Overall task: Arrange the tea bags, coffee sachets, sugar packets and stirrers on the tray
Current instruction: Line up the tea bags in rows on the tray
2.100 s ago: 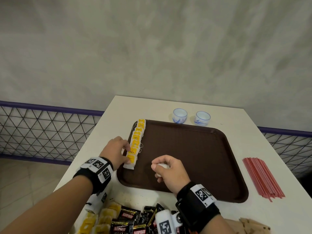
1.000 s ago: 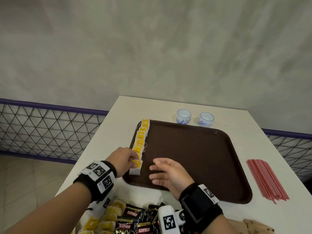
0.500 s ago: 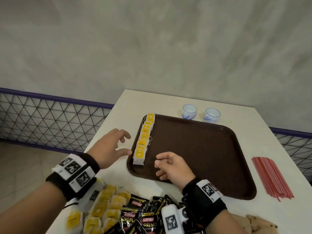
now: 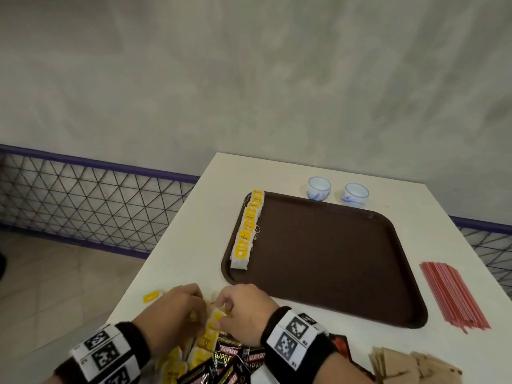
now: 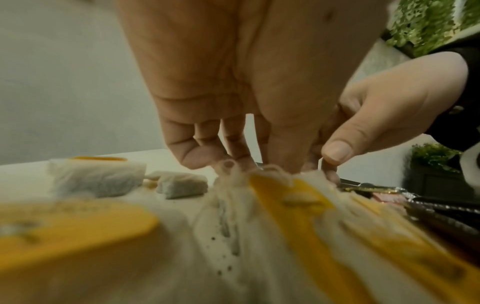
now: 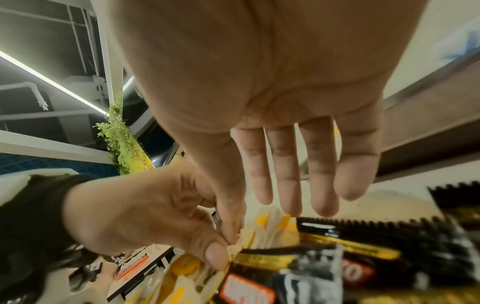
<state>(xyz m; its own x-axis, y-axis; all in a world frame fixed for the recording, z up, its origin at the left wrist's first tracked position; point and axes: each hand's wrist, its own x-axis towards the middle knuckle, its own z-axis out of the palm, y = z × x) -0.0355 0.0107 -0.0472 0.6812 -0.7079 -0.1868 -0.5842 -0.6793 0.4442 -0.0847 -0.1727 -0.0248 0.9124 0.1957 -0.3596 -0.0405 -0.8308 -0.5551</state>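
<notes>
Both hands are reaching down close together, knuckles up. The left hand (image 4: 177, 309) is pinching with its thumb and first finger. The right hand (image 4: 243, 311) is pinching too, while its other fingers (image 6: 320, 174) are hanging straight. Black bands with white square-patterned tags are wrapping both wrists.

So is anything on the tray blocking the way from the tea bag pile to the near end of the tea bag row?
Nothing visible does. Both hands, left hand and right hand, pinch a tea bag at the pile off the tray's near edge. The tray is bare between there and the tea bag row on its left side.
</notes>
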